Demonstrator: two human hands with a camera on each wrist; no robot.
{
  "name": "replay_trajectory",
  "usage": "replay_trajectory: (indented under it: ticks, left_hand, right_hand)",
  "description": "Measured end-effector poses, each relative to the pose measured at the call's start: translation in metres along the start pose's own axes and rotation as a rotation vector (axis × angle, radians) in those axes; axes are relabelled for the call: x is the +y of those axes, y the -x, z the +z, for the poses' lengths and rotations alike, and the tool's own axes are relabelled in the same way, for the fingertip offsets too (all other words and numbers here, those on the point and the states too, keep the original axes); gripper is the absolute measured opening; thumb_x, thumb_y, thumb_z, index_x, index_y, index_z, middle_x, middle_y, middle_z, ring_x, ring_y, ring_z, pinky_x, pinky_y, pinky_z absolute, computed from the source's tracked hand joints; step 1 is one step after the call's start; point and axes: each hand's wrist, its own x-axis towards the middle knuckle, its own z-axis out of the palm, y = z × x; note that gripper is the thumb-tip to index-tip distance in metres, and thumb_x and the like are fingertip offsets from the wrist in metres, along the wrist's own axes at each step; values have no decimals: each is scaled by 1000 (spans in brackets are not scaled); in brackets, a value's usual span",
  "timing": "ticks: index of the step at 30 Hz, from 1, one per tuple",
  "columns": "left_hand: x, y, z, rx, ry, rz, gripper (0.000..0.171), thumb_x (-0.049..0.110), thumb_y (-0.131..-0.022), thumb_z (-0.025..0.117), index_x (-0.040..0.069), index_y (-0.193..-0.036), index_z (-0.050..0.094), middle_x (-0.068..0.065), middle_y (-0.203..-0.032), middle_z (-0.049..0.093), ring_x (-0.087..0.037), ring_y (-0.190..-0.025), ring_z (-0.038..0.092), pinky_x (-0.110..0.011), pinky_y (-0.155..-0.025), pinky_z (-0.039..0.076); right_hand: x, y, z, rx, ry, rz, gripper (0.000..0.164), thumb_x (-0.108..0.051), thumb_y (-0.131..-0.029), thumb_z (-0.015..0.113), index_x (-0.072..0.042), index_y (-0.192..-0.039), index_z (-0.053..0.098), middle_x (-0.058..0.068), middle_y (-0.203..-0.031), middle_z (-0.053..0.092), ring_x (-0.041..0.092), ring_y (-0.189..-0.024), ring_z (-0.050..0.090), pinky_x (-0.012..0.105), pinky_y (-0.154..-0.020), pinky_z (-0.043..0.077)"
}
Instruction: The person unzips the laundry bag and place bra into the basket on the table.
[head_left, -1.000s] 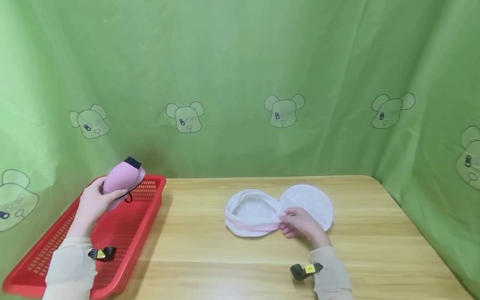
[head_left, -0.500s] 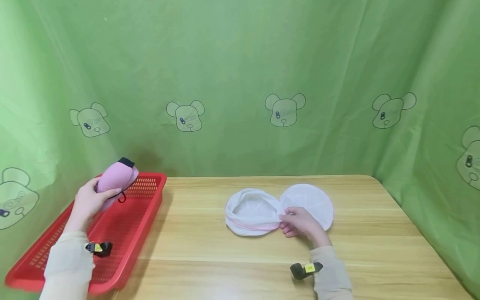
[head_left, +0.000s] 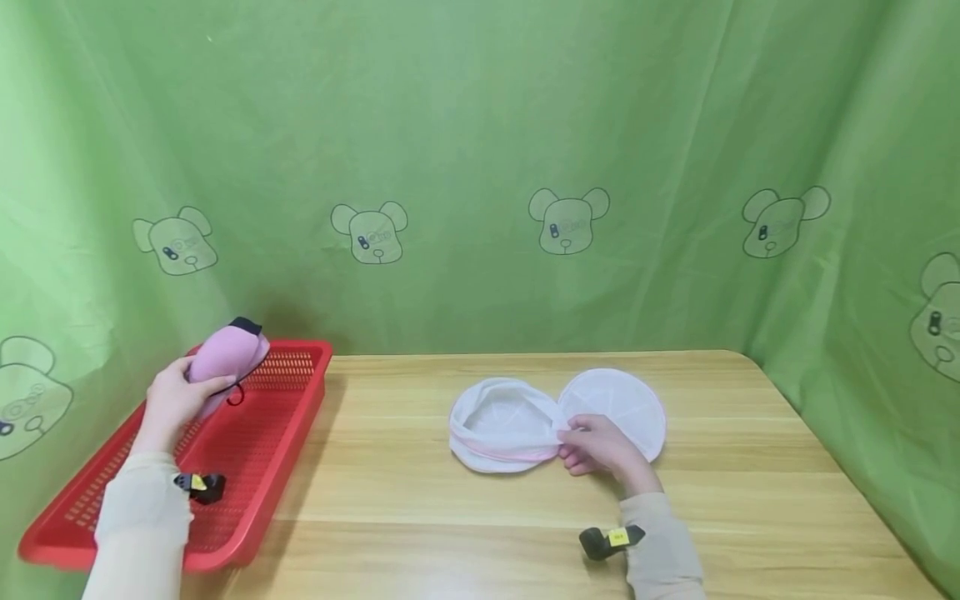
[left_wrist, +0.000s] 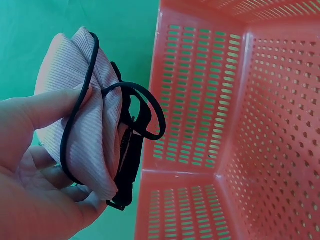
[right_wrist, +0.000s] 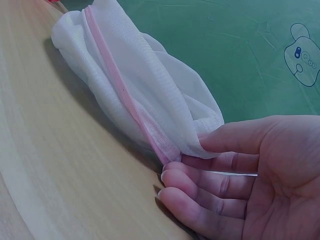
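Observation:
A folded pink bra (head_left: 227, 352) with black straps hangs over the left side of the red basket (head_left: 315, 417). My left hand (head_left: 168, 400) grips it, thumb over the ribbed cup in the left wrist view; a thin black loop (left_wrist: 162, 119) sticks out. On the table lies a round white mesh laundry bag (head_left: 498, 458) with pink zipper trim (right_wrist: 120, 85), its mouth open. The bag's round lid (head_left: 618, 400) is flipped to the right. My right hand (head_left: 603, 446) pinches the bag's rim near where bag and lid meet; the other fingers curl below.
The red basket stands at the left of the wooden table (head_left: 420, 533), with slotted walls and a perforated floor. A green curtain (head_left: 465, 292) with printed bear heads closes off the back and sides.
My left hand and the bra have drifted left and slightly lower over the basket. The basket has shifted a little away from me. My right hand and the laundry bag stay put.

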Motion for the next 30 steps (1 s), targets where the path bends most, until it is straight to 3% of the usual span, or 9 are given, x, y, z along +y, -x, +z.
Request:
replay_trajectory:
  ticks: [18, 26, 30]
  left_hand:
    - [-25, -16, 7, -45, -72, -56, 75, 34, -90, 66, -15, -138, 37, -40, -132, 46, -48, -112, 49, -56, -93, 46]
    - [-30, -18, 10, -75, -55, -66, 72, 33, -89, 67, -15, -136, 39, -39, -129, 48, -43, -105, 52, -38, -77, 50]
    - [-33, -20, 10, -104, -52, -72, 74, 33, -89, 67, -17, -136, 38, -39, -127, 48, -43, -103, 51, -34, -76, 49]
  right_hand:
    - [-3, 2, 1, 6, 7, 5, 22, -15, -96, 57, 5, -104, 53, 12, -81, 67, 14, -61, 63, 31, -58, 61]
    - [-3, 1, 2, 12, 6, 8, 21, -15, -96, 58, 4, -102, 53, 12, -80, 67, 14, -60, 63, 31, -57, 60]
    - [-1, -1, 1, 12, 4, 3, 20, -15, -95, 58, 4, -101, 53, 12, -79, 67, 13, -60, 63, 30, -57, 60]
